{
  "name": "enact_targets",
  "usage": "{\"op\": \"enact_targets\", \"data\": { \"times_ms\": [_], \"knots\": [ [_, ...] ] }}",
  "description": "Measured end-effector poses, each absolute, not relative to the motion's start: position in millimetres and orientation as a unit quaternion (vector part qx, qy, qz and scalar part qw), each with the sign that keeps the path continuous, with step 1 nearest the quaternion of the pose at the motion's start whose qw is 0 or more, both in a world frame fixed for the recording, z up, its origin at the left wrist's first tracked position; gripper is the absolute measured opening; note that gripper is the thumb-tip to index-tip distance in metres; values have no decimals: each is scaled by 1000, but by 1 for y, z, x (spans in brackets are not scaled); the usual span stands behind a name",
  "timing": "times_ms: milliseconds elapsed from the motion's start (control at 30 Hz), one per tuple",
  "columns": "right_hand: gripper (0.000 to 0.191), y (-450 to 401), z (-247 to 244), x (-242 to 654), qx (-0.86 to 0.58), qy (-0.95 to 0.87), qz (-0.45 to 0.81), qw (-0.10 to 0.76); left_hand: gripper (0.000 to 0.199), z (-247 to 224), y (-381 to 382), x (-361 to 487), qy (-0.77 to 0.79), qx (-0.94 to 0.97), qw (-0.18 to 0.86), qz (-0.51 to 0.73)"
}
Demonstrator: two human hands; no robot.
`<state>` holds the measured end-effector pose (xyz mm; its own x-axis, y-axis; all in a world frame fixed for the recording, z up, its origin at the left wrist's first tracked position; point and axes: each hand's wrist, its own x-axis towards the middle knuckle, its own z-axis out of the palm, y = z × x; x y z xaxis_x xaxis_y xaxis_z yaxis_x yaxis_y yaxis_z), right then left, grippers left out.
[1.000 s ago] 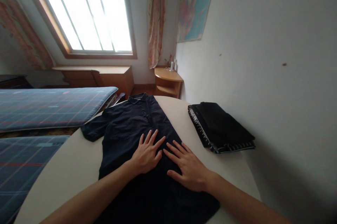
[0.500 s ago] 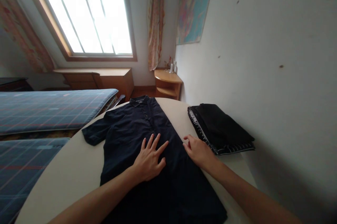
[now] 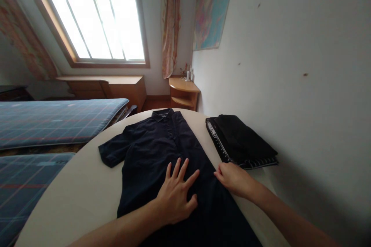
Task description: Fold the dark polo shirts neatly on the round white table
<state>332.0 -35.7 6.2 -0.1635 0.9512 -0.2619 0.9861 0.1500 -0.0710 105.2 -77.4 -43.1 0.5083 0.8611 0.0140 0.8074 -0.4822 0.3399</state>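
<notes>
Shirt [image 3: 156, 162], one: laid out on the pale worktop [image 3: 84, 185], under the left hand [image 3: 176, 196] and along the fingertips of the right hand [image 3: 236, 179]. Left fingers: spread wide, resting on the shirt's front below the placket, grasping nothing. Right fingers: drawn together at the shirt's right edge, pinching the cloth there. Particulars: dark navy, collar [image 3: 162, 114] at the far end, short placket, one short sleeve [image 3: 114, 150] extended leftward, right edge long and straight, front lightly creased. Adjacent: folded black garments [image 3: 240, 138], just beyond the right hand.
</notes>
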Motion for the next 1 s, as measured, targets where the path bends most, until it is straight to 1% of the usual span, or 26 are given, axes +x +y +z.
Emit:
{"op": "enact_targets", "data": {
  "times_ms": [100, 167, 233, 333, 400, 433, 500, 600, 667, 733, 800, 867, 1000],
  "knots": [
    [27, -44, 22, 331, 638, 749, -103, 144, 79, -43, -91, 116, 462, 863, 177, 100],
    [27, -43, 28, 323, 646, 745, -73, 148, 78, -43, -99, 121, 445, 867, 198, 106],
    [28, -35, 28, 310, 653, 749, -41, 107, 78, -43, -104, 125, 429, 870, 219, 106],
    [28, -14, 19, 284, 625, 780, -27, -8, 78, -42, -107, 126, 409, 873, 248, 97],
    [32, 4, 11, 267, 590, 803, -25, -85, 77, -39, -107, 124, 396, 875, 265, 89],
    [36, 14, 6, 258, 576, 810, -26, -110, 76, -35, -106, 122, 391, 875, 274, 86],
    [45, 35, -3, 244, 569, 810, -27, -136, 72, -27, -103, 117, 387, 871, 290, 86],
    [62, 68, -18, 228, 602, 788, -55, -117, 60, -13, -86, 103, 417, 850, 299, 121],
    [72, 87, -27, 222, 630, 765, -95, -93, 44, -8, -64, 87, 470, 820, 268, 185],
    [77, 101, -34, 220, 648, 749, -118, -67, 34, -8, -36, 64, 535, 783, 192, 253],
    [78, 110, -40, 219, 661, 740, -116, -49, 35, -14, -6, 35, 597, 740, 92, 296],
    [78, 117, -43, 220, 673, 730, -107, -44, 42, -24, 19, 4, 653, 698, 9, 294],
    [79, 127, -44, 222, 688, 717, -102, -37, 47, -49, 45, -47, 738, 635, -42, 225]
  ]
}}
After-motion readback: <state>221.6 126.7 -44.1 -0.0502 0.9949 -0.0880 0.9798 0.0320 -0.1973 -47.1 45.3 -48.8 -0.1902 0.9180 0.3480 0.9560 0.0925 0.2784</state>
